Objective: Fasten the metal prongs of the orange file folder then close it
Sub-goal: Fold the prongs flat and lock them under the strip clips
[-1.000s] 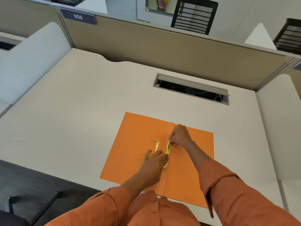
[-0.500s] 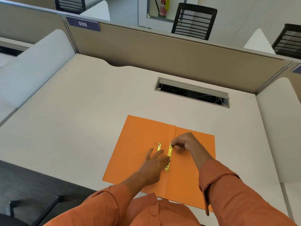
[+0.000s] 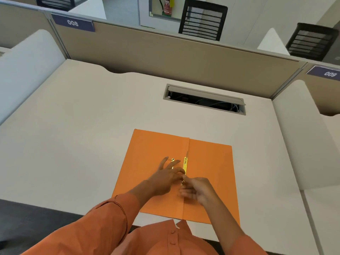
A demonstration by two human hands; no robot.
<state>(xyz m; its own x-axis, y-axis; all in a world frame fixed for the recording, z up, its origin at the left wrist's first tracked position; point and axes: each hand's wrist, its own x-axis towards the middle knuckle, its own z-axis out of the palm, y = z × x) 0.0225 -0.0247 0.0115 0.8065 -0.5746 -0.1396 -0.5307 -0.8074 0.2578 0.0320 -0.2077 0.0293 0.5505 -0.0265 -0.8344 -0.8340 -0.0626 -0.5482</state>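
Since a moment ago my right hand (image 3: 199, 190) has slid from the far end of the metal fastener (image 3: 185, 165) to its near end, where my fingertips (image 3: 184, 178) pinch together at the strip's lower tip; the hand is blurred, so I cannot tell whether they truly grip the metal. My left hand (image 3: 166, 176) lies on the left flap with fingers spread wide and flat, its forefinger tip touching the strip just beside my right fingertips. A second small brass piece (image 3: 173, 159) shows past my left fingers. The orange folder (image 3: 152, 150) lies open and flat on the pale desk (image 3: 82, 126), near its front edge, with the fastener running along the centre fold. Beyond it sits the open cable slot (image 3: 204, 99).
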